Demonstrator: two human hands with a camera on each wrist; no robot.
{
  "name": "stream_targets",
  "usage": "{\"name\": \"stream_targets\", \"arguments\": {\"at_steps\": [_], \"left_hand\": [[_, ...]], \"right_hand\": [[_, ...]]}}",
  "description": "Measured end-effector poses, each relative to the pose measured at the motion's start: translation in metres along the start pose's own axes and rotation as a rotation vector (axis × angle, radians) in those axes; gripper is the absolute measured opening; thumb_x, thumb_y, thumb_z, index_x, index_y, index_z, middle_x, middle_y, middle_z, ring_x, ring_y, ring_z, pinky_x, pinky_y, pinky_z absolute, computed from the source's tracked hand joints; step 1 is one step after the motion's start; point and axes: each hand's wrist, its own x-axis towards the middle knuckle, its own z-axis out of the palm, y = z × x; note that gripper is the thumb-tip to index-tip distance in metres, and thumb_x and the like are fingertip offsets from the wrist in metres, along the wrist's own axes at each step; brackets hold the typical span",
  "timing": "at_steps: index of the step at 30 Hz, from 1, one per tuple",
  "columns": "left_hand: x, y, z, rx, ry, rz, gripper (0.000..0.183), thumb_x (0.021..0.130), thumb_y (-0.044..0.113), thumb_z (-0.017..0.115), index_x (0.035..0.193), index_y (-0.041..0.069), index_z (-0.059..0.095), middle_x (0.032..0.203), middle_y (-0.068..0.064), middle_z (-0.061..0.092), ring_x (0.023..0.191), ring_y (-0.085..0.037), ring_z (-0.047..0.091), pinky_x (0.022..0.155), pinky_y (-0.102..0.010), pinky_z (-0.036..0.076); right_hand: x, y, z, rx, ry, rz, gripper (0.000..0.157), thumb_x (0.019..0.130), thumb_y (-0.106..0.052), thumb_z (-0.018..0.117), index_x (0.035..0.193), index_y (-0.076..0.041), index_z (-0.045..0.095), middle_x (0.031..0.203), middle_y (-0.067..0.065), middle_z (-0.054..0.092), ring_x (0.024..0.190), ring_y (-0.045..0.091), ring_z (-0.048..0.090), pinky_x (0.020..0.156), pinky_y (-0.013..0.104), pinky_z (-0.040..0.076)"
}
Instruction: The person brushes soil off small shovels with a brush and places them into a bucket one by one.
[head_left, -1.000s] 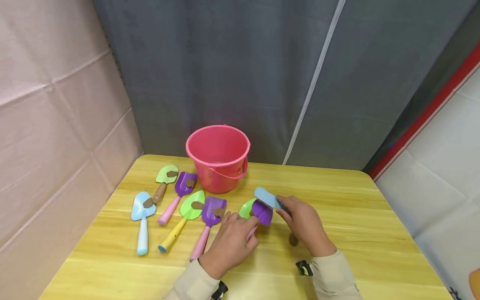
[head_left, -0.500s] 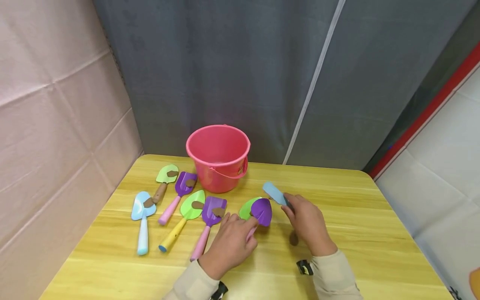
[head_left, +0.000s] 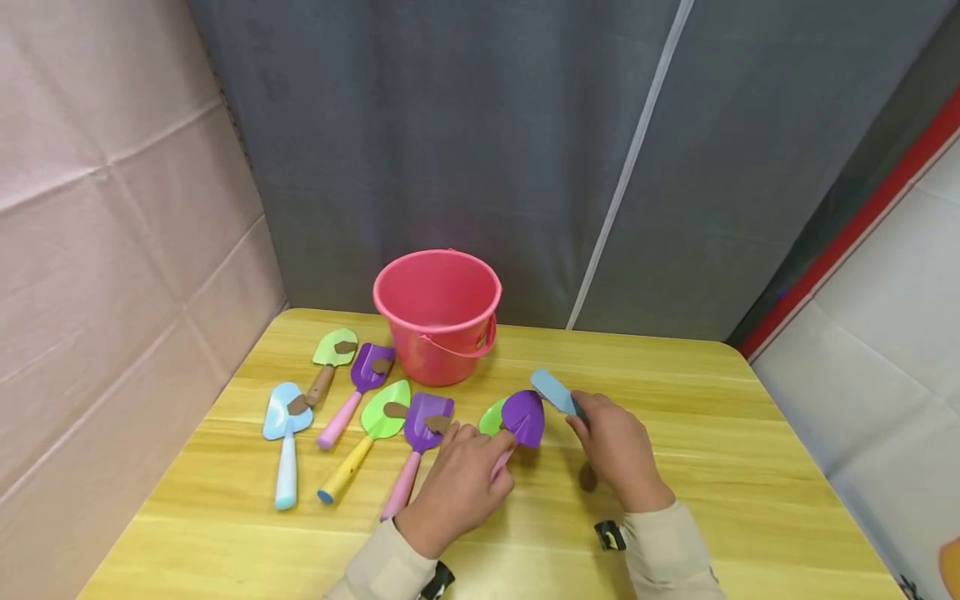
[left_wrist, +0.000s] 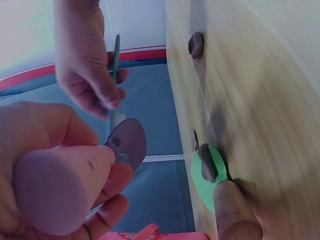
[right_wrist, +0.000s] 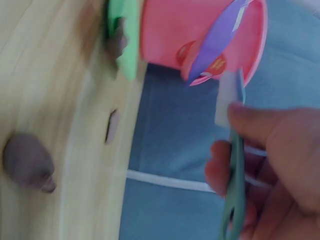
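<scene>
My left hand (head_left: 459,487) grips the pink handle of a purple toy shovel (head_left: 527,419), holding it above the table; in the left wrist view the handle (left_wrist: 52,192) points at the camera. My right hand (head_left: 618,454) pinches a light blue brush (head_left: 553,390) just right of the shovel's blade. Pale bristles (right_wrist: 226,97) show in the right wrist view, apart from the blade. Under the purple shovel lies a green toy shovel (head_left: 490,419), a brown lump (left_wrist: 206,162) on its blade. Another brown lump (head_left: 587,477) lies on the table by my right hand.
A pink bucket (head_left: 437,358) stands at the back of the wooden table (head_left: 720,433). Several toy shovels lie to the left, among them a light blue one (head_left: 285,450) and a yellow-handled one (head_left: 347,468), with brown lumps on their blades. A grey curtain (head_left: 450,125) hangs behind.
The brush has moved right, off the purple blade, where it was touching a second ago. The purple blade has risen slightly. My left hand has stayed almost still.
</scene>
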Motion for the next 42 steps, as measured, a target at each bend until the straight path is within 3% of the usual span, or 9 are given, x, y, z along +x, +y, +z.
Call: {"name": "stream_targets", "arguments": {"at_steps": [7, 16, 20, 24, 27, 30, 35, 40, 42], "left_hand": [[0.000, 0.000, -0.002, 0.011, -0.008, -0.009, 0.016, 0.073, 0.017, 0.058, 0.088, 0.020, 0.054, 0.060, 0.013, 0.037, 0.072, -0.015, 0.046, 0.093, -0.054, 0.033], [-0.001, 0.000, 0.000, 0.009, 0.017, 0.011, 0.017, 0.071, 0.016, 0.058, 0.087, 0.020, 0.052, 0.056, 0.013, 0.032, 0.068, -0.014, 0.041, 0.090, -0.052, 0.035], [0.000, -0.001, 0.000, 0.014, 0.013, 0.008, 0.018, 0.071, 0.017, 0.059, 0.088, 0.020, 0.053, 0.057, 0.012, 0.033, 0.066, -0.014, 0.039, 0.083, -0.042, 0.036], [0.000, -0.002, -0.001, 0.014, -0.004, 0.006, 0.017, 0.072, 0.018, 0.059, 0.088, 0.021, 0.054, 0.059, 0.012, 0.036, 0.068, -0.014, 0.041, 0.084, -0.043, 0.037], [0.001, -0.002, -0.002, -0.003, -0.008, 0.015, 0.020, 0.073, 0.017, 0.059, 0.092, 0.020, 0.056, 0.061, 0.013, 0.039, 0.070, -0.014, 0.043, 0.085, -0.042, 0.038], [0.002, -0.004, -0.005, -0.039, -0.018, 0.025, 0.024, 0.074, 0.016, 0.059, 0.097, 0.020, 0.059, 0.064, 0.013, 0.042, 0.069, -0.011, 0.043, 0.074, -0.031, 0.040], [0.013, -0.010, -0.034, -0.097, -0.061, -0.009, 0.031, 0.081, 0.017, 0.056, 0.111, 0.017, 0.059, 0.068, 0.011, 0.044, 0.061, -0.006, 0.042, 0.054, -0.021, 0.038], [0.039, -0.025, -0.091, -0.042, 0.043, -0.018, 0.033, 0.084, 0.015, 0.054, 0.116, 0.016, 0.059, 0.082, 0.007, 0.054, 0.064, -0.007, 0.044, 0.056, -0.023, 0.042], [0.051, -0.033, -0.116, -0.020, 0.063, -0.054, 0.036, 0.083, 0.015, 0.052, 0.119, 0.015, 0.058, 0.089, 0.003, 0.055, 0.067, -0.011, 0.046, 0.056, -0.026, 0.042]], "right_hand": [[0.000, -0.009, -0.004, 0.041, -0.072, -0.154, 0.040, 0.080, -0.023, 0.070, 0.119, -0.015, 0.062, 0.092, -0.001, 0.064, 0.074, 0.015, 0.061, 0.067, 0.036, 0.050], [-0.004, -0.005, -0.007, -0.036, -0.028, 0.022, 0.035, 0.081, -0.022, 0.069, 0.112, -0.007, 0.063, 0.093, 0.007, 0.065, 0.076, 0.026, 0.063, 0.063, 0.042, 0.050], [-0.002, -0.010, -0.009, 0.015, -0.035, -0.031, 0.039, 0.081, -0.023, 0.069, 0.117, -0.010, 0.062, 0.100, 0.007, 0.066, 0.083, 0.024, 0.064, 0.069, 0.041, 0.051], [-0.001, -0.013, -0.007, 0.062, -0.068, -0.121, 0.041, 0.080, -0.022, 0.070, 0.120, -0.014, 0.061, 0.098, 0.003, 0.066, 0.080, 0.019, 0.063, 0.070, 0.038, 0.051], [-0.001, -0.009, -0.002, 0.073, -0.077, -0.092, 0.040, 0.082, -0.022, 0.068, 0.119, -0.012, 0.061, 0.098, 0.003, 0.066, 0.080, 0.018, 0.063, 0.069, 0.038, 0.051], [-0.003, 0.001, 0.001, 0.058, -0.054, 0.000, 0.036, 0.083, -0.022, 0.067, 0.116, -0.009, 0.062, 0.097, 0.004, 0.066, 0.080, 0.019, 0.062, 0.067, 0.040, 0.050], [-0.005, 0.011, -0.002, 0.070, 0.015, 0.110, 0.037, 0.083, -0.020, 0.067, 0.116, -0.004, 0.061, 0.097, 0.011, 0.066, 0.076, 0.023, 0.062, 0.063, 0.042, 0.048], [-0.005, 0.015, -0.008, 0.094, 0.006, 0.145, 0.038, 0.084, -0.020, 0.066, 0.117, -0.004, 0.060, 0.090, 0.008, 0.065, 0.063, 0.016, 0.052, 0.055, 0.034, 0.043], [-0.005, 0.015, -0.009, 0.108, -0.011, 0.158, 0.038, 0.084, -0.020, 0.065, 0.118, -0.005, 0.060, 0.088, 0.006, 0.064, 0.059, 0.014, 0.048, 0.053, 0.031, 0.039]]}}
